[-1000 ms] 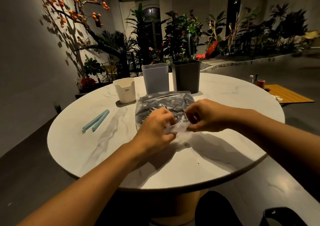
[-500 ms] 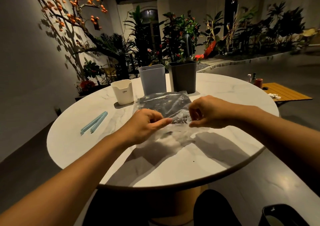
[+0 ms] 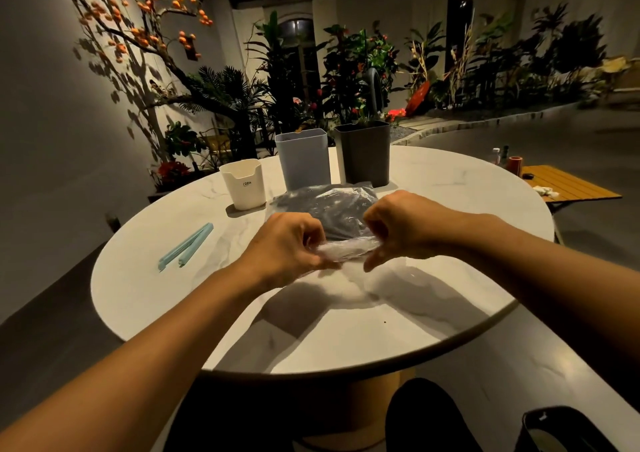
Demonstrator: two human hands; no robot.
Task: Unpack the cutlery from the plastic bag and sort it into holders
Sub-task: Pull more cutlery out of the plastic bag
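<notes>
A clear plastic bag (image 3: 329, 209) with dark cutlery inside lies flat on the round white marble table (image 3: 450, 195). My left hand (image 3: 287, 247) and my right hand (image 3: 401, 226) each pinch the bag's near edge, which is stretched between them. Behind the bag stand three holders: a white cup (image 3: 244, 183), a blue-grey bin (image 3: 303, 159) and a dark bin (image 3: 363, 152). What pieces of cutlery are in the bag I cannot make out.
A light blue bag clip (image 3: 187, 245) lies open on the table's left side. A low wooden table (image 3: 568, 185) with small bottles stands to the right. Plants line the wall behind. A dark shoe (image 3: 426, 417) shows below the table edge.
Both hands have shifted their pinch on the bag's near edge and pulled apart, drawing the edge out into a taut band between them.
</notes>
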